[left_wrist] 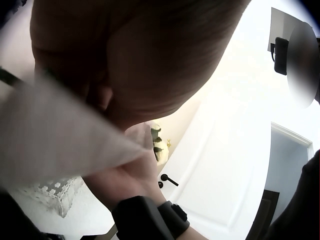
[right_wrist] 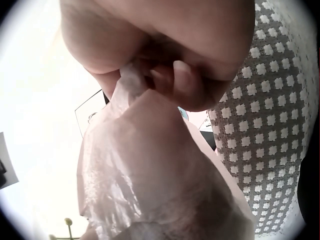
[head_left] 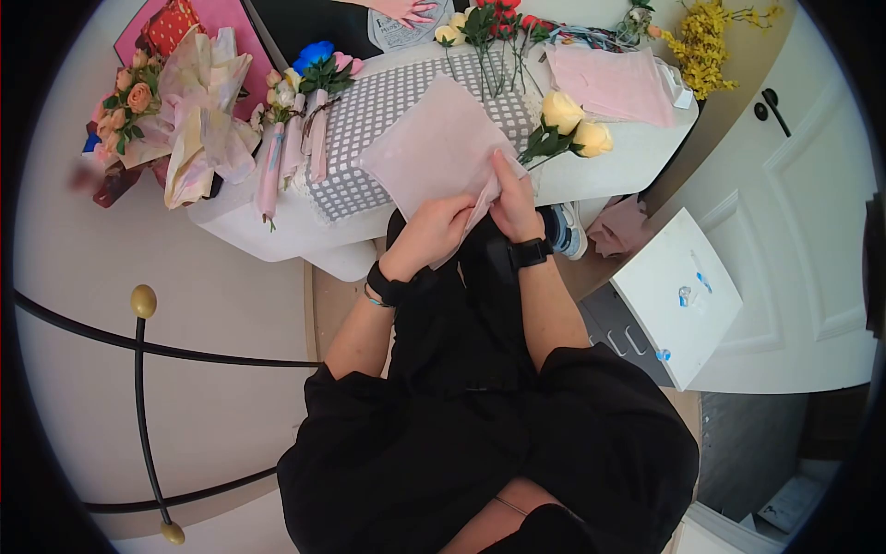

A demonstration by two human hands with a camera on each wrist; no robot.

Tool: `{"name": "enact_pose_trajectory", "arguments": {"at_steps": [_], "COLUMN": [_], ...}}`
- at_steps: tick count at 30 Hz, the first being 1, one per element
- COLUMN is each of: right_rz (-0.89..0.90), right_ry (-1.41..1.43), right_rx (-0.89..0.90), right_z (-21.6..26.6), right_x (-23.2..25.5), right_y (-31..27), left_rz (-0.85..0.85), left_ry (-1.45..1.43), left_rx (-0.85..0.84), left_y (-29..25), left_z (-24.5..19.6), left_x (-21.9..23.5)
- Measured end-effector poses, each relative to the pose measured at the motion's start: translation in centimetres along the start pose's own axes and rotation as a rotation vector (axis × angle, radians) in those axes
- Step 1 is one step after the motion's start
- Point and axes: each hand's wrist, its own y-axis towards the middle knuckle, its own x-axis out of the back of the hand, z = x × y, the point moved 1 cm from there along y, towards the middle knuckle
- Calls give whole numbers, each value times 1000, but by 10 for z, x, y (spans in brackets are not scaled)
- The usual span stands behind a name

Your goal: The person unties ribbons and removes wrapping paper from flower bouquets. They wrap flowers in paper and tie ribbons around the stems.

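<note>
Both hands are at the lower edge of a pale pink sheet of wrapping paper [head_left: 438,152], held above the near side of the table. My left hand [head_left: 429,231] pinches its gathered lower edge. Beside it, my right hand [head_left: 515,198] grips the right edge, thumb pointing up along the paper. In the right wrist view the translucent paper [right_wrist: 145,165] bunches into a narrow fold at the curled fingers [right_wrist: 185,82]. Two cream roses [head_left: 563,111] with green leaves lie just beyond the right hand, their stems running toward the paper. The left wrist view shows the left hand dark and close.
A grey-and-white checkered cloth [head_left: 355,138] covers part of the white table [head_left: 249,226]. Wrapped stems [head_left: 269,175] and a large bouquet [head_left: 138,97] stand left. Red roses [head_left: 503,14] and pink paper sheets [head_left: 614,83] lie farther back. Another person's hand [head_left: 406,9] shows at the far side.
</note>
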Motion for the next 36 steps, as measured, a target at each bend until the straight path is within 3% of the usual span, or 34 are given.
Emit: {"name": "enact_pose_trajectory", "arguments": {"at_steps": [2, 4, 5, 7, 9, 11, 16, 20, 23, 24, 26, 27, 29, 31, 33, 36], "right_rz": [-54, -74, -74, -67, -65, -98, -34, 131, 141, 143, 134, 136, 93, 97, 107, 37], "right_ry": [-29, -43, -47, -6, -10, 60, 92, 174, 142, 142, 101, 100, 45, 35, 19, 25], "right_rx": [1, 60, 56, 115, 127, 102, 19, -124, -161, -163, -100, -98, -39, -35, -26, -4], "right_z": [5, 8, 9, 15, 22, 24, 25, 27, 25, 24, 23, 24, 25, 20, 19, 22], "right_x": [-7, -8, -5, 0, -3, -2, -6, -3, -1, -2, -3, -6, -11, -11, -18, -34], "right_y": [-3, -5, -5, -3, -5, -7, -11, -15, -14, -14, -14, -15, -18, -19, -21, -34], "left_rz": [-29, -69, -71, -355, -410, -552, -642, -605, -606, -608, -784, -786, -861, -727, -604, -616], "left_ry": [-27, -138, -141, -302, -303, -12, -119, -345, -421, -420, -30, -31, 179, 288, 373, 493], "left_rx": [-2, 252, 255, 195, 142, -19, 94, 200, 251, 251, 288, 286, 40, -166, -220, -274], "left_y": [-6, -17, -25, -42, -54, -66, -74, -77, -75, -74, -72, -70, -65, -51, -35, -15], "left_z": [-6, -14, -12, -7, -10, -2, 18, 29, 30, 24, 4, -9, -40, -59, -61, -51], "left_x": [3, 11, 10, 10, 13, 10, 16, 29, 37, 38, 40, 40, 33, 17, 1, -13]}}
